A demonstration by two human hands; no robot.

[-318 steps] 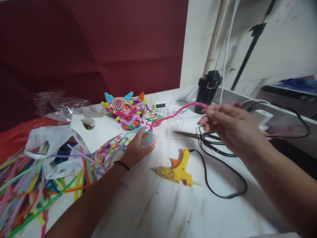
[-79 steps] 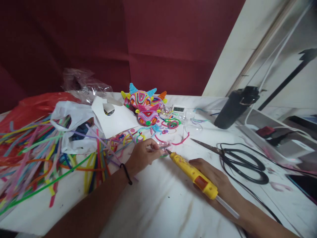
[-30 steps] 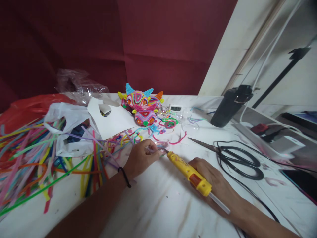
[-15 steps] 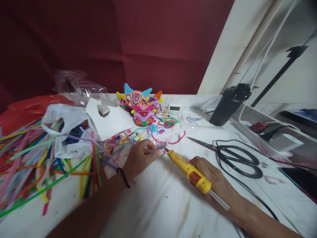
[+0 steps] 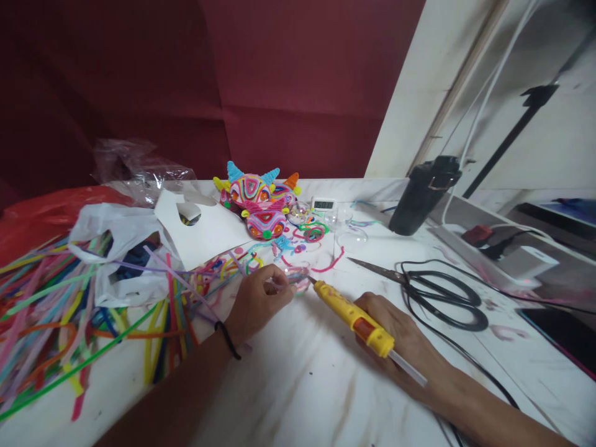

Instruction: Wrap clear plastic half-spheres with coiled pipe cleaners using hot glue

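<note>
The right hand [image 5: 400,332] lies low on the white marbled table [image 5: 298,397], at about five o'clock in the view, with its fingers wrapped around a yellow hot glue gun [image 5: 351,316]. A clear glue stick pokes out of the gun's back end toward the wrist, and its metal nozzle points toward ten o'clock, reaching a small clear piece wound with pink pipe cleaner [image 5: 295,280]. The left hand [image 5: 256,301], just beside at the centre of the view, pinches that piece between thumb and fingertips and keeps it pressed to the table; a black band sits on its wrist.

At nine o'clock a loose heap of coloured pipe cleaners [image 5: 69,316] spreads across the table, partly under a white plastic bag [image 5: 116,248]. At three o'clock lie black-handled scissors [image 5: 419,288], blades pointing left, with a black cord [image 5: 470,366] curling beside them.

Farther back, toward twelve o'clock, stand horned pipe-cleaner masks [image 5: 256,198] with short curled scraps scattered in front of them, a small digital timer [image 5: 323,203] just beside, and a sheet of white card [image 5: 205,230] to their left. A black cylindrical container [image 5: 421,195] leans at two o'clock, near the white wall.
</note>
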